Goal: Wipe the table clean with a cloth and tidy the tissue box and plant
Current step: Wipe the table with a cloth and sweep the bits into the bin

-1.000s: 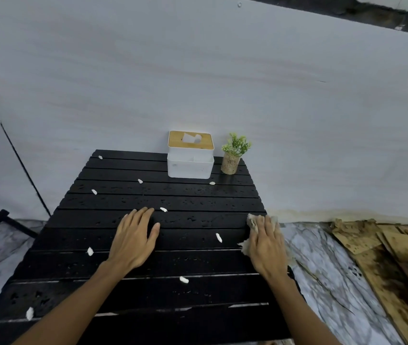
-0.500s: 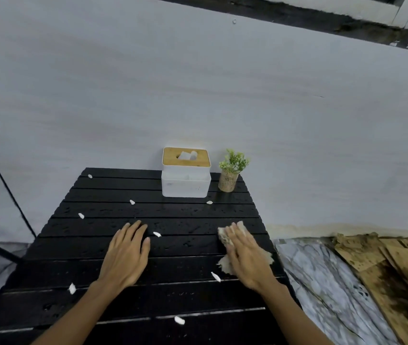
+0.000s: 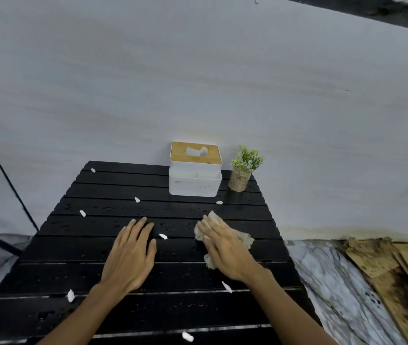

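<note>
My right hand (image 3: pixel 225 250) presses flat, fingers spread, on the cloth (image 3: pixel 244 239) mid-table; my left hand (image 3: pixel 129 255) lies open and empty on the slats. The box (image 3: pixel 195 180) and plant (image 3: pixel 241 176) stand at the far edge. I judge a wide sweep could flick scraps (image 3: pixel 163 236) through the table (image 3: pixel 73 257) gaps or knock the plant over.

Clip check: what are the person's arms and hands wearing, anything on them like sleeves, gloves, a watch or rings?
Nothing shows. The left hand and right hand are bare, without gloves. Both forearms are uncovered to the frame edge, no sleeves. No watch, band or ring is visible.
</note>
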Demonstrator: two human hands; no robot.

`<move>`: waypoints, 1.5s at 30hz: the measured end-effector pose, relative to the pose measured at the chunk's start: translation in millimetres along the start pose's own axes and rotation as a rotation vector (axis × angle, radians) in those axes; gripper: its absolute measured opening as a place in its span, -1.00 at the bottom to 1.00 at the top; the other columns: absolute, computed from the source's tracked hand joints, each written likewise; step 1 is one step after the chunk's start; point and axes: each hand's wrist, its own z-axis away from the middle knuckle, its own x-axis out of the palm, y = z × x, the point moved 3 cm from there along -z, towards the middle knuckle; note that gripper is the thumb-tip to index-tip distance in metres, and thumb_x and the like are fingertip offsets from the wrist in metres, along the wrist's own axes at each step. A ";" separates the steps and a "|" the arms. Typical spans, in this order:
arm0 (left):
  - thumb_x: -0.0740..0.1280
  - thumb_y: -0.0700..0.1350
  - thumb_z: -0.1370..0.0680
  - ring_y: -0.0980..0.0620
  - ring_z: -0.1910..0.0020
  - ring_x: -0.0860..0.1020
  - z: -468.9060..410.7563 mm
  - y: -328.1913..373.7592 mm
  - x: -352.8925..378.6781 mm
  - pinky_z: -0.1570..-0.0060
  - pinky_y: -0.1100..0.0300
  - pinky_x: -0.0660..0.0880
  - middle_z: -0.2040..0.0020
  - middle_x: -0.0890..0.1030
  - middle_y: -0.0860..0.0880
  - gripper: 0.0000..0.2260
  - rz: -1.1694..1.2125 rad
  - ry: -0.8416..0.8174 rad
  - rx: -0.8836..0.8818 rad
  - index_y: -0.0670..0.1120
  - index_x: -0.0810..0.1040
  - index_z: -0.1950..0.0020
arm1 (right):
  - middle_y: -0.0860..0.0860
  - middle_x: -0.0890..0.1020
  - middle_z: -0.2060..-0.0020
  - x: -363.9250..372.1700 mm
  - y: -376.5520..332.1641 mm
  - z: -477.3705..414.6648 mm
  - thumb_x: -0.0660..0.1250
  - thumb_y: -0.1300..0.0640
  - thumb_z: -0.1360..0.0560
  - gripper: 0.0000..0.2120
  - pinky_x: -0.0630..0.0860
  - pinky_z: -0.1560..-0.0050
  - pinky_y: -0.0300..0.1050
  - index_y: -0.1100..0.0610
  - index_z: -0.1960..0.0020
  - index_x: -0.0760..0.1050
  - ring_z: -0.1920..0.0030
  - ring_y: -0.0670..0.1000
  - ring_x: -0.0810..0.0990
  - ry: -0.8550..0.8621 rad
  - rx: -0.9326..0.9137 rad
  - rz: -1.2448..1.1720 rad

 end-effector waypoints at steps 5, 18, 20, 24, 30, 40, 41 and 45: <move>-0.16 0.18 -0.57 -0.03 -0.53 0.16 -2.9 -2.3 0.0 -0.48 0.12 0.01 -0.51 0.29 -0.05 -0.38 -0.002 0.008 0.008 -0.09 0.34 -0.48 | -0.09 0.10 -0.59 -17.4 43.4 35.4 -0.11 -0.15 -0.69 -0.48 0.01 -0.59 -0.07 -0.03 -0.60 0.18 -0.60 -0.09 0.02 0.189 0.241 -0.066; -0.13 0.18 -0.60 0.02 -0.53 0.15 -0.4 -4.7 3.3 -0.50 0.12 0.02 -0.52 0.29 0.01 -0.43 -0.047 0.004 -0.002 -0.04 0.34 -0.49 | 0.13 0.15 -0.62 -15.1 83.2 -66.2 -0.08 -0.14 -0.68 -0.43 -0.03 -0.61 0.14 0.09 -0.61 0.12 -0.63 0.16 0.02 0.180 0.497 0.146; -0.14 0.19 -0.60 0.02 -0.53 0.13 -0.2 -4.2 3.3 -0.50 0.13 -0.01 -0.52 0.28 0.01 -0.42 -0.045 0.006 0.005 -0.04 0.33 -0.49 | 0.11 0.10 -0.63 -14.1 77.0 -50.5 -0.17 -0.22 -0.63 -0.36 -0.03 -0.61 0.11 0.05 -0.62 0.10 -0.63 0.14 -0.01 0.205 0.438 0.168; -0.15 0.19 -0.60 0.02 -0.53 0.13 -0.4 -3.7 4.4 -0.50 0.08 0.03 -0.52 0.27 0.01 -0.42 -0.039 0.004 0.009 -0.04 0.32 -0.49 | 0.14 0.06 -0.63 -15.0 82.9 -32.9 -0.15 -0.24 -0.65 -0.41 -0.03 -0.60 0.16 -0.02 -0.62 0.08 -0.62 0.22 -0.02 0.207 0.510 0.193; -0.09 0.16 -0.62 -0.01 -0.51 0.20 0.7 -3.3 4.2 -0.47 0.14 -0.03 -0.49 0.34 -0.02 -0.46 -0.067 -0.012 0.003 -0.06 0.38 -0.46 | 0.20 0.11 -0.61 -15.4 84.2 -67.0 -0.08 -0.18 -0.68 -0.44 -0.05 -0.58 0.26 0.03 -0.61 0.12 -0.60 0.33 -0.02 0.252 0.669 0.120; -0.08 0.15 -0.62 -0.02 -0.51 0.20 2.5 -1.9 3.3 -0.46 0.13 -0.06 -0.50 0.33 -0.02 -0.46 -0.067 -0.008 0.009 -0.06 0.38 -0.46 | 0.05 0.23 -0.59 -3.4 46.8 -59.7 -0.15 -0.12 -0.68 -0.44 0.00 -0.62 0.07 0.09 -0.60 0.17 -0.62 0.09 0.07 0.100 0.222 0.117; -0.09 0.15 -0.62 -0.02 -0.52 0.19 2.6 -2.2 3.4 -0.46 0.13 -0.06 -0.50 0.32 -0.02 -0.46 -0.067 -0.008 0.009 -0.06 0.38 -0.46 | 0.01 0.25 -0.57 -3.4 42.1 -51.4 -0.07 -0.07 -0.71 -0.49 0.04 -0.62 0.06 0.09 -0.59 0.20 -0.61 0.05 0.09 0.088 0.147 0.070; -0.10 0.16 -0.62 -0.01 -0.52 0.17 2.8 -2.6 3.6 -0.46 0.14 -0.08 -0.51 0.31 -0.02 -0.45 -0.059 -0.004 0.008 -0.05 0.36 -0.47 | -0.08 0.37 -0.51 -16.9 43.2 -21.4 0.08 0.02 -0.72 -0.62 0.27 -0.54 -0.03 -0.05 -0.52 0.35 -0.53 -0.10 0.29 0.141 0.103 -0.197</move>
